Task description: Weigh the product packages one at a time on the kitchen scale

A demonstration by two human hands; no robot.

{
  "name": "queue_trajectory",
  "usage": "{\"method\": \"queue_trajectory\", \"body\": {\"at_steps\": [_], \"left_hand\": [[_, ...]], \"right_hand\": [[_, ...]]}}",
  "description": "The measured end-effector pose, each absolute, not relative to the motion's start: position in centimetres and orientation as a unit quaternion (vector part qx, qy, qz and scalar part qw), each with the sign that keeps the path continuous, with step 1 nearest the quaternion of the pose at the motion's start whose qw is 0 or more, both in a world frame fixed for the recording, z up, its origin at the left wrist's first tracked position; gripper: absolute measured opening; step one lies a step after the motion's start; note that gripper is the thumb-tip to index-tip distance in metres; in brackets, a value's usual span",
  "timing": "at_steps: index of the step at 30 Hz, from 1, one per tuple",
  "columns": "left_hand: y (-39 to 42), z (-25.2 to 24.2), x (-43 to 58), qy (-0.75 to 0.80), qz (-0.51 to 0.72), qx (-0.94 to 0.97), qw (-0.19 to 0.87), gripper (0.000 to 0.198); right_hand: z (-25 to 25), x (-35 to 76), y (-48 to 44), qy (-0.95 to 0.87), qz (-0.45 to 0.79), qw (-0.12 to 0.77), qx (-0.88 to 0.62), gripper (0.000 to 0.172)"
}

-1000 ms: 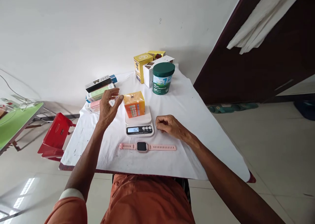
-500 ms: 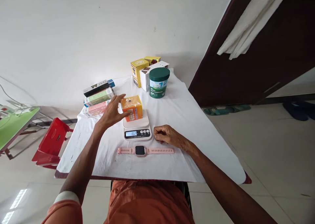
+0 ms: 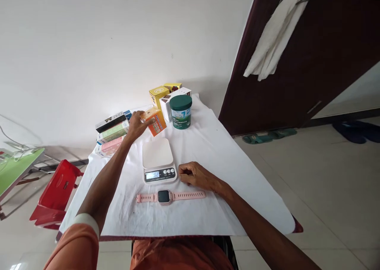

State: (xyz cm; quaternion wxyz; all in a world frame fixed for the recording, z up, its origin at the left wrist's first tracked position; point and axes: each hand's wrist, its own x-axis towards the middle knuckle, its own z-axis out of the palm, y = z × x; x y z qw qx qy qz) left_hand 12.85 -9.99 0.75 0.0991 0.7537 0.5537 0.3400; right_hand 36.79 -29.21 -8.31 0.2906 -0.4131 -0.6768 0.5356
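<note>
My left hand (image 3: pixel 137 127) grips an orange box (image 3: pixel 156 121), tilted, beyond the kitchen scale and in front of the yellow boxes. Nothing lies on the white platform of the kitchen scale (image 3: pixel 158 153), whose lit display seems to read 162. Just right of the scale, my right hand (image 3: pixel 194 174) rests on the cloth with its fingers curled in; whether anything is inside them is hidden. A pink smartwatch (image 3: pixel 164 197) lies stretched out flat in front of the scale.
Green tub (image 3: pixel 181 112), yellow box (image 3: pixel 157 95) and white box (image 3: pixel 165 106) stand at the back. Several flat boxes (image 3: pixel 111 133) lie at the left. The white tablecloth (image 3: pixel 231 199) covers the table. A red chair (image 3: pixel 53 195) is on the left, a dark door (image 3: pixel 297 64) on the right.
My left hand has lifted the orange box off the scale and carried it away from me, toward the back boxes. My right hand stays beside the scale. The camera view has shifted.
</note>
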Motion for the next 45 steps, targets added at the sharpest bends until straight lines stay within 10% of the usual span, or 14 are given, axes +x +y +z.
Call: {"method": "queue_trajectory", "body": {"at_steps": [10,17,25,45], "left_hand": [[-4.2,-3.5,17.6,0.563,0.346,0.741,0.121,0.049],[-6.1,-4.3,15.4,0.510,0.331,0.789,0.091,0.089],[-12.1,-0.6,1.7,0.621,0.239,0.740,-0.102,0.057],[-10.7,0.3,-3.9,0.702,0.079,0.706,-0.051,0.036]], "right_hand": [[-8.3,36.6,-29.2,-0.657,0.544,0.294,-0.431,0.013],[-8.3,36.7,-29.3,-0.647,0.559,0.270,-0.443,0.015],[-7.9,36.5,-29.5,-0.651,0.547,0.253,-0.463,0.024],[-7.8,36.1,-29.5,-0.636,0.533,0.257,-0.495,0.027]]}}
